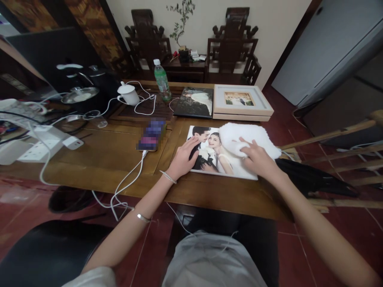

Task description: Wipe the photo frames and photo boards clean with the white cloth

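Observation:
A wedding photo panel (223, 167) lies flat on the wooden table in front of me. My left hand (184, 157) rests on its left edge, fingers stretched out and holding nothing. Over the panel's upper right part spreads a white fluffy cloth (260, 135), which hides that part of the picture and hangs past the panel's right edge. My right hand (255, 156) pinches the near side of this cloth, with some fingers extended over it.
Behind the panel lie a dark photo panel (194, 104) and a framed photo (243, 101). A plugged-in phone (151, 134), a green bottle (162, 81), a lidded white cup (128, 94) and a power strip (44, 145) with loose cables stand leftward. A wooden rack (338, 139) is at the right.

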The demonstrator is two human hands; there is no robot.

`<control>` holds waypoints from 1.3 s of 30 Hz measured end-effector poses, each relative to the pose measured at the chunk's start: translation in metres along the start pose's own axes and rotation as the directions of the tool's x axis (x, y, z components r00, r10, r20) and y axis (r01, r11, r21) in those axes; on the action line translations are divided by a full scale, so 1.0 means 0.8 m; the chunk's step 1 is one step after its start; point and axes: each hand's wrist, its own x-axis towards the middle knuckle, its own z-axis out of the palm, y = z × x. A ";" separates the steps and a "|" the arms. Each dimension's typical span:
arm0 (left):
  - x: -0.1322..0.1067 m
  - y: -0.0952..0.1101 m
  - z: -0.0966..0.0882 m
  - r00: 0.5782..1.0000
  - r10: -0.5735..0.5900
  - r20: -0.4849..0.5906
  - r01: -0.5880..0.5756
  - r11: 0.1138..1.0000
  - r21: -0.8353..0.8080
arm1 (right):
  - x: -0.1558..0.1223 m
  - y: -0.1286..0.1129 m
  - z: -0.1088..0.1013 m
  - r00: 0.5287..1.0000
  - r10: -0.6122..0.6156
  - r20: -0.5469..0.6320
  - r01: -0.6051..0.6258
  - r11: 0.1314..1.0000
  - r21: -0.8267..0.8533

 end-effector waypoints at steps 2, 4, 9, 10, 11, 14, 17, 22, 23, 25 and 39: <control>0.000 0.001 -0.001 1.000 -0.002 0.001 0.002 1.000 -0.001 | 0.017 0.016 0.005 0.999 0.028 -0.019 -0.028 0.999 -0.028; 0.000 0.001 -0.001 1.000 -0.002 0.001 0.002 1.000 -0.003 | 0.025 0.021 0.010 0.998 0.046 -0.042 -0.048 0.998 -0.051; 0.000 0.000 0.000 1.000 0.003 -0.001 -0.003 1.000 0.001 | -0.005 -0.022 0.017 0.996 0.048 -0.069 -0.054 0.995 -0.086; -0.001 0.000 0.000 1.000 0.001 0.000 -0.001 1.000 0.004 | -0.018 -0.036 0.017 0.997 0.032 -0.067 -0.037 0.995 -0.088; -0.001 0.000 0.001 1.000 0.000 0.002 0.000 1.000 0.006 | -0.032 -0.050 0.017 0.998 0.011 -0.068 -0.017 0.996 -0.087; -0.001 -0.002 0.001 1.000 0.000 0.009 0.000 1.000 0.005 | -0.071 -0.084 0.012 0.996 -0.065 -0.061 0.061 0.996 -0.061; 0.000 -0.004 0.002 1.000 0.001 0.010 -0.001 1.000 0.000 | -0.089 -0.094 0.004 0.991 -0.129 -0.016 0.129 0.992 -0.007; 0.000 -0.002 0.001 1.000 -0.001 0.002 0.001 1.000 0.003 | -0.068 -0.068 -0.003 0.991 -0.136 0.002 0.135 0.989 0.059; 0.000 -0.001 0.001 1.000 -0.002 0.004 0.002 1.000 0.004 | -0.059 -0.060 -0.002 0.992 -0.127 -0.008 0.127 0.990 0.055; 0.000 0.001 0.000 1.000 -0.004 0.008 0.004 1.000 0.003 | -0.039 -0.044 0.001 0.995 -0.101 -0.019 0.102 0.994 0.033; -0.001 0.000 0.000 1.000 0.000 0.005 0.000 1.000 0.003 | 0.015 0.006 0.016 0.998 0.027 -0.065 -0.032 0.996 -0.086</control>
